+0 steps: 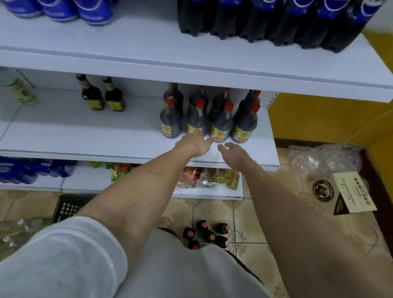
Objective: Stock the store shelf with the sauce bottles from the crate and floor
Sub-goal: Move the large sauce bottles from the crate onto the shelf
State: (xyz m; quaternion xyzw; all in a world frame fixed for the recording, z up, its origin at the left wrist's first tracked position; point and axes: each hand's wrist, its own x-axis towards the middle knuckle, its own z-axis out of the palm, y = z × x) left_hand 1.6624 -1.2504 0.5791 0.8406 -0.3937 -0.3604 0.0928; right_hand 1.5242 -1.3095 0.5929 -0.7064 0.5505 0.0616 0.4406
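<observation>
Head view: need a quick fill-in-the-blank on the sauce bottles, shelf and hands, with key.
1. The red-capped sauce bottles stand on the ____ shelf.
2. Both hands, left hand and right hand, hold ____.
3. More bottles wait on the tiled ____.
4. On the top shelf, the blue-labelled bottles hold a ____ liquid.

Missing words: middle; nothing; floor; dark

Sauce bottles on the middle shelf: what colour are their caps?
Red caps, seen in the head view.
</observation>
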